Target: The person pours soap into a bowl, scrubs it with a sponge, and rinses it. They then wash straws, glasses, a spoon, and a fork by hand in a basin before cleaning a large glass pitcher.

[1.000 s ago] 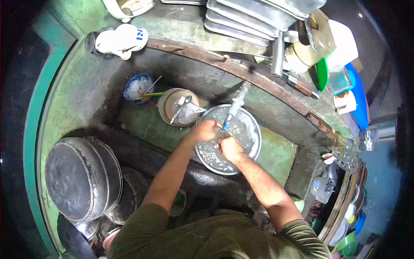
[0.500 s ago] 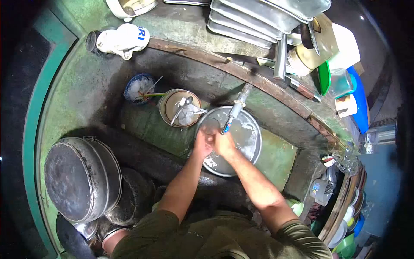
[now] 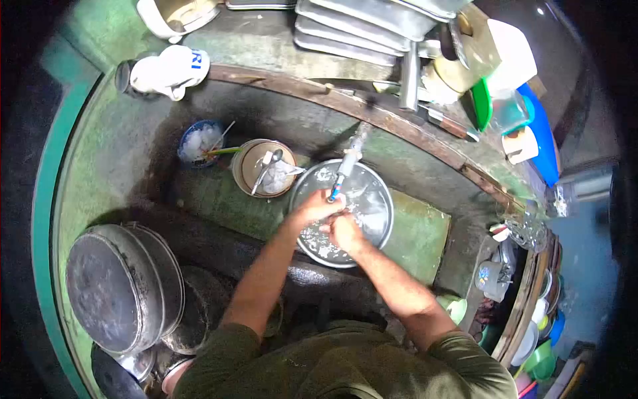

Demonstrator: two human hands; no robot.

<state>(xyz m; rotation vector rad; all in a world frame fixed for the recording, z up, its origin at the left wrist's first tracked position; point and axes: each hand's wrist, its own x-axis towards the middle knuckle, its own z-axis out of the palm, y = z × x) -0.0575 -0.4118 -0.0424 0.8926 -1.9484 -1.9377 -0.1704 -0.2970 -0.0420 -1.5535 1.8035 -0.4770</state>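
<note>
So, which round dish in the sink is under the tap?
The wide round steel plate, rightmost and largest, with the left hand and right hand over it. The tan bowl and small blue bowl stand left of it.

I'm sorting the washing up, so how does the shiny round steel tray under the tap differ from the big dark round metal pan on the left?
The shiny round steel tray lies face up, wet and flecked with white suds; the big dark round metal pan lies bottom up, blackened. The left hand and right hand are over the tray; no hand is at the pan. Both are round metal.
</note>
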